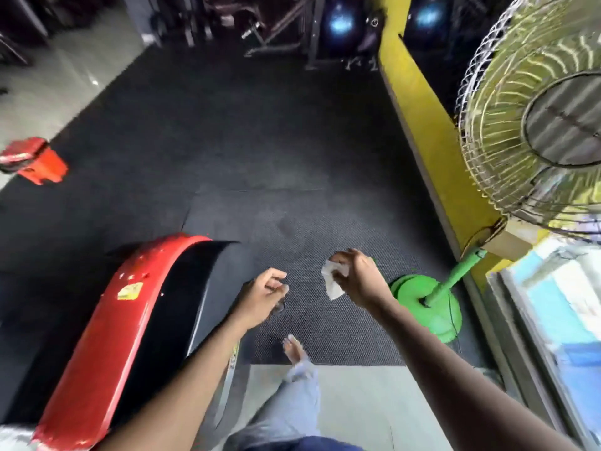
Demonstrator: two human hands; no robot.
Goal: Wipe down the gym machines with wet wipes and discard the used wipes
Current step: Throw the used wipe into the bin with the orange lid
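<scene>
One wipe (pixel 331 281) pinched in right hand (pixel 357 278); left hand (pixel 263 294) empty

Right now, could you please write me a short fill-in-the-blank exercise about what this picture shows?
1. The white wipe is held in the person's ____ hand.
2. The left hand holds ____.
3. The fan stands on a round base coloured ____.
4. The gym machine beside the left arm has a cover coloured ____.

Missing words: right; nothing; green; red.
</scene>
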